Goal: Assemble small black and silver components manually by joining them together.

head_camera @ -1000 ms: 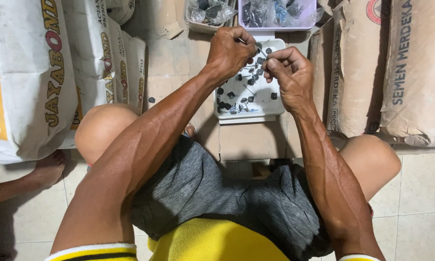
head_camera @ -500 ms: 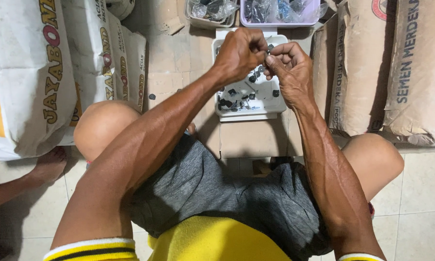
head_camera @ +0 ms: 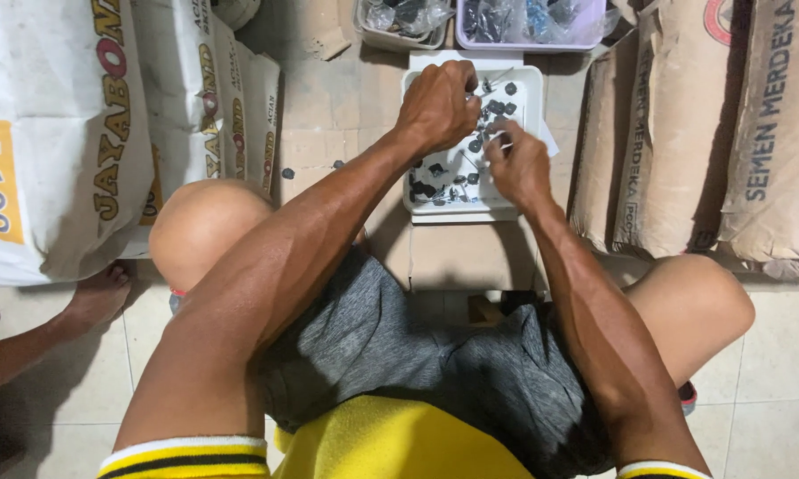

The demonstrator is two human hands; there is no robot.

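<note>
**Fingers over the parts tray**

Fingers of the left hand are curled downward over the upper middle of the white tray, knuckles toward the camera. The fingertips are hidden beneath the hand, so whether they pinch anything cannot be told. Fingers of the right hand are bunched close together at the tips, just right of the left hand; a small pale item seems to sit at the fingertips, but it is too small to identify.

Small dark parts lie scattered on the tray floor. One cluster lies directly between the two hands and just beyond the fingertips. A second cluster lies along the near edge of the tray, below the left wrist.

The tray rests on the floor between the person's knees. Beyond it stand two containers: a grey tub and a lilac bin, both holding bagged items. Large sacks flank the tray on the left, brown paper sacks on the right. Another person's bare foot rests at the left edge.
</note>
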